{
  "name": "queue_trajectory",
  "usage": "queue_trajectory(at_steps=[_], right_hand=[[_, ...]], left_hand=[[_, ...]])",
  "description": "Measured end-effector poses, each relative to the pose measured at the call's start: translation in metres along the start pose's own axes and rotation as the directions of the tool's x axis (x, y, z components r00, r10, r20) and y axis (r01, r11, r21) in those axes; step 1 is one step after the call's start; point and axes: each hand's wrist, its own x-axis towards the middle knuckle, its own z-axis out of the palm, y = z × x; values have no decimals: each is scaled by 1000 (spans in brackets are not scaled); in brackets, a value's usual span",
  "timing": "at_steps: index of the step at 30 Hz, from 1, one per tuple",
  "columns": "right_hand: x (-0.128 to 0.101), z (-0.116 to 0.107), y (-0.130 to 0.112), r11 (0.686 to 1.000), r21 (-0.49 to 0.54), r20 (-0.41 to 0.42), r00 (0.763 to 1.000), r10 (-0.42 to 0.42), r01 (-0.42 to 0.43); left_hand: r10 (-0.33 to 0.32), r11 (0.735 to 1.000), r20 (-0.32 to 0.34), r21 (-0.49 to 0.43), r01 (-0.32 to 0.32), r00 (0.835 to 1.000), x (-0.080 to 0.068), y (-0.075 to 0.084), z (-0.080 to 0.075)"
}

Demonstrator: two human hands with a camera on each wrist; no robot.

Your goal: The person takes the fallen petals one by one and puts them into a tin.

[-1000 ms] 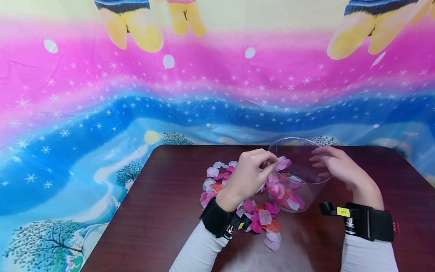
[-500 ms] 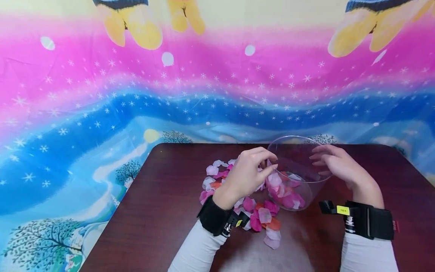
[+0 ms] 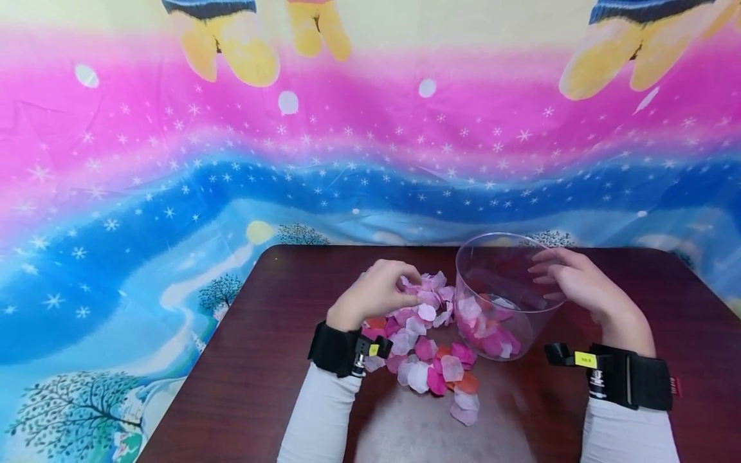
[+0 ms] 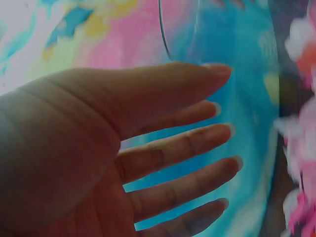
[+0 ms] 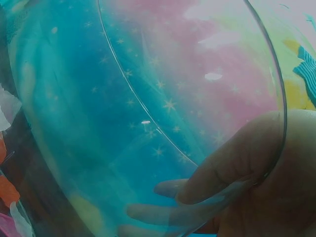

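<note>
My left hand (image 3: 373, 292) hovers at the far left part of a heap of artificial flower petals (image 3: 425, 347) in pink, white, magenta and orange. In the left wrist view its fingers (image 4: 182, 148) are extended and spread, with nothing between them and the thumb. A clear plastic bucket (image 3: 538, 325) stands right of the heap, with petals (image 3: 489, 334) at its bottom. My right hand (image 3: 585, 283) rests along the bucket's right side from outside. Through the clear wall, the right wrist view shows its thumb and relaxed fingers (image 5: 163, 215).
A dark reddish-brown table (image 3: 278, 360) bears everything. Behind it hangs a printed cloth backdrop (image 3: 370, 148) in pink and blue, close to the table's far edge. Loose petals (image 3: 465, 408) lie in front of the bucket.
My left hand had a pink petal at the bucket's rim and let it go inside. It has since moved left, back over the heap. My right hand has stayed beside the bucket.
</note>
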Motion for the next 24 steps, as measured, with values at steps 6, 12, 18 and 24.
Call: queue_trajectory(at_steps=[6, 12, 18, 24], right_hand=[[0, 0, -1, 1000, -12, -5, 1000, 1, -1], [-1, 0, 0, 1000, -18, -1, 1000, 16, -16], [-1, 0, 1, 1000, -14, 0, 1000, 11, -11], [0, 0, 0, 1000, -15, -2, 1000, -1, 1]], left_hand=[[-224, 974, -58, -35, 223, 973, -8, -40, -5], [-358, 933, -68, -63, 355, 931, -17, -72, -3], [-404, 914, -62, -70, 400, 913, -19, -92, 3], [-390, 921, 3, -19, 390, 921, -16, -100, 10]])
